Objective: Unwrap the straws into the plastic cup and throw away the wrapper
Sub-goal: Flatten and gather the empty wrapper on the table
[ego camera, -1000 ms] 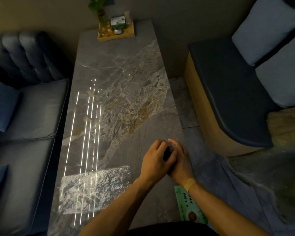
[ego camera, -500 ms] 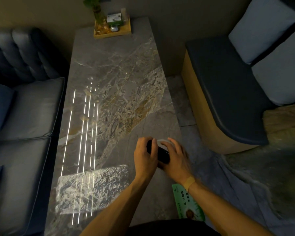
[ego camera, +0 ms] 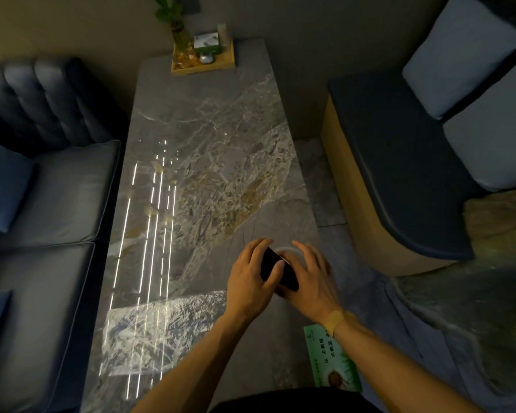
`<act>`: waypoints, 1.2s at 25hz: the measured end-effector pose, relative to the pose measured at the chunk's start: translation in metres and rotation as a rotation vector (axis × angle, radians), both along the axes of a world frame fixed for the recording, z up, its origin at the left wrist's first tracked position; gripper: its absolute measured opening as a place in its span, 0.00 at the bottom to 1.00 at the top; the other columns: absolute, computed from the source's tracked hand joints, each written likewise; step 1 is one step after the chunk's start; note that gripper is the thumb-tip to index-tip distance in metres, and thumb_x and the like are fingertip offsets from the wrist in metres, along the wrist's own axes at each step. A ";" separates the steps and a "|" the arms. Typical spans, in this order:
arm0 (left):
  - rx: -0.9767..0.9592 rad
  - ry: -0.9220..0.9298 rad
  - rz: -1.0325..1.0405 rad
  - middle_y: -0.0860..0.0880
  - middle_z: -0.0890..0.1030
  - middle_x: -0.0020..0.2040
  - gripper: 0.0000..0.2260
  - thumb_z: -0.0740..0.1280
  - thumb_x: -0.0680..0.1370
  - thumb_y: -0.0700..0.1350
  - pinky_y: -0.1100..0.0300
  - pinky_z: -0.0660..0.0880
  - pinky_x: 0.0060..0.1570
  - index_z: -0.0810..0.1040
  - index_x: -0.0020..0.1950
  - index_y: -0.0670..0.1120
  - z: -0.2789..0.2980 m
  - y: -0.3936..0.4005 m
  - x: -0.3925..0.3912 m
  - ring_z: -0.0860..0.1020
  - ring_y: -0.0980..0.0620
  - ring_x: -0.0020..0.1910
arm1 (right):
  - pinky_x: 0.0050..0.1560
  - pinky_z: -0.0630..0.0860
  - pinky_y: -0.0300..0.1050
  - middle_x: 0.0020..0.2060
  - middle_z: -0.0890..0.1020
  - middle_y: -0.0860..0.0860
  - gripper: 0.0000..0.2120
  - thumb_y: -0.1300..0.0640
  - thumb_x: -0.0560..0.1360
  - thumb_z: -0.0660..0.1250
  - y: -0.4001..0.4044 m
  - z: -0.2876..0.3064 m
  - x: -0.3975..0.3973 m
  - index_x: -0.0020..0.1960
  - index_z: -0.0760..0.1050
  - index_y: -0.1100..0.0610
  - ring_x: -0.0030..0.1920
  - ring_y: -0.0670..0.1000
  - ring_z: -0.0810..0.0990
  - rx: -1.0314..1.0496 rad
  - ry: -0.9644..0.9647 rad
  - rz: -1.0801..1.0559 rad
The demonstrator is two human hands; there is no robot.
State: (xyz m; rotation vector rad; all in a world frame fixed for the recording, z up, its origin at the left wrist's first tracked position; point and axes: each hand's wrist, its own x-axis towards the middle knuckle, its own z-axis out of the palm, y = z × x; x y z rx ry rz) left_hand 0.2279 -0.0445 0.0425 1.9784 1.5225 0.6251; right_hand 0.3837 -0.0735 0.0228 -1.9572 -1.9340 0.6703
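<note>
A clear plastic cup [ego camera: 291,251] stands near the right edge of the marble table [ego camera: 209,150]; only its pale rim shows between my hands. A short black bundle [ego camera: 273,263], apparently the straws, lies slanted over the cup's near side. My left hand [ego camera: 249,281] grips the bundle from the left, thumb on top. My right hand [ego camera: 313,278] curls round the cup from the right, fingers spread, and its thumb side touches the bundle's lower end. No wrapper can be made out.
A wooden tray [ego camera: 203,65] with a plant and small items sits at the table's far end. A green leaflet [ego camera: 331,362] lies at the near right edge. A dark sofa [ego camera: 51,204] runs along the left, a cushioned bench [ego camera: 399,174] on the right.
My hands were clasped together over the cup a second ago. They have drawn apart, and the black bundle and the cup's rim have come into view between them.
</note>
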 end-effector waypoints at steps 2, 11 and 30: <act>-0.037 -0.027 -0.016 0.57 0.67 0.70 0.26 0.58 0.77 0.65 0.62 0.75 0.56 0.60 0.72 0.60 0.001 -0.003 -0.002 0.72 0.56 0.63 | 0.68 0.69 0.58 0.75 0.61 0.50 0.34 0.30 0.67 0.57 0.000 -0.001 0.001 0.69 0.65 0.44 0.75 0.56 0.58 0.007 -0.012 0.013; -0.162 -0.206 0.086 0.57 0.62 0.76 0.37 0.65 0.68 0.72 0.64 0.67 0.60 0.46 0.70 0.75 0.004 -0.023 -0.014 0.64 0.66 0.67 | 0.68 0.67 0.60 0.77 0.58 0.49 0.32 0.31 0.72 0.56 -0.007 0.009 0.004 0.71 0.62 0.44 0.76 0.56 0.55 0.021 -0.072 0.035; -0.376 0.431 -0.015 0.52 0.79 0.61 0.18 0.62 0.76 0.62 0.58 0.73 0.55 0.77 0.61 0.54 -0.047 -0.117 -0.164 0.77 0.52 0.57 | 0.54 0.73 0.46 0.57 0.80 0.50 0.12 0.49 0.78 0.59 -0.086 -0.015 0.037 0.58 0.76 0.50 0.57 0.53 0.77 -0.324 -0.249 0.202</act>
